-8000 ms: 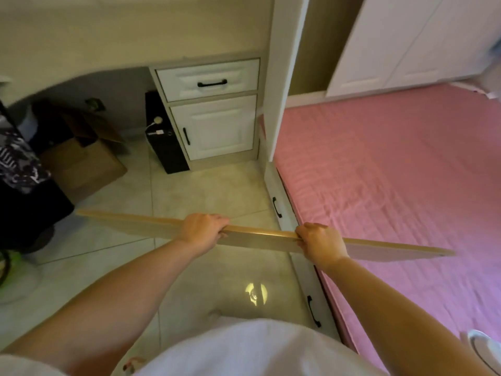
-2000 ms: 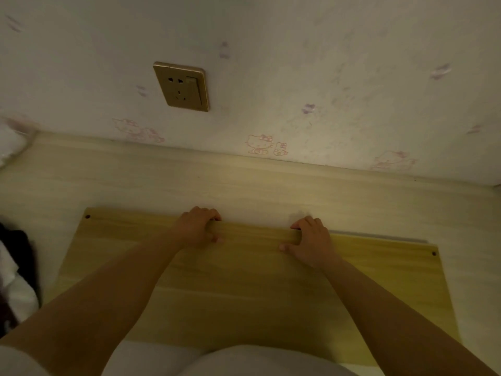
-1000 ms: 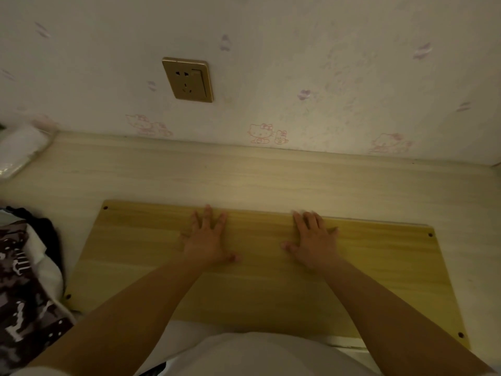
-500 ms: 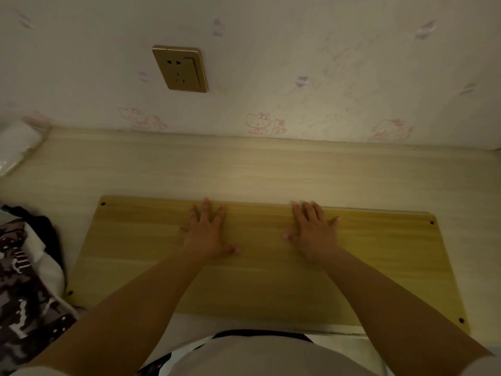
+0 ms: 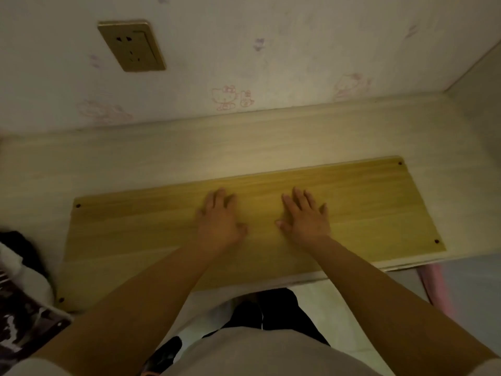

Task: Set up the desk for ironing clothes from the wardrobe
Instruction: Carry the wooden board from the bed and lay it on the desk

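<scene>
A yellow wooden board [image 5: 366, 202] with small holes at its corners lies flat on the pale wooden desk [image 5: 162, 158], along the desk's front edge. My left hand [image 5: 219, 221] rests palm down on the board's middle, fingers straight. My right hand [image 5: 305, 217] lies flat beside it, fingers spread. Neither hand grips anything.
A gold wall socket [image 5: 131, 46] sits on the wall above the desk's left part. Dark patterned clothing [image 5: 19, 308] is piled at the left edge. A side panel [image 5: 477, 109] closes the desk on the right. Pink fabric [image 5: 436, 289] hangs below the desk's right end.
I carried the board over and laid it on the desk. My hands went from gripping its far edge to lying flat on it. Over the last second the view has tilted and shifted.
</scene>
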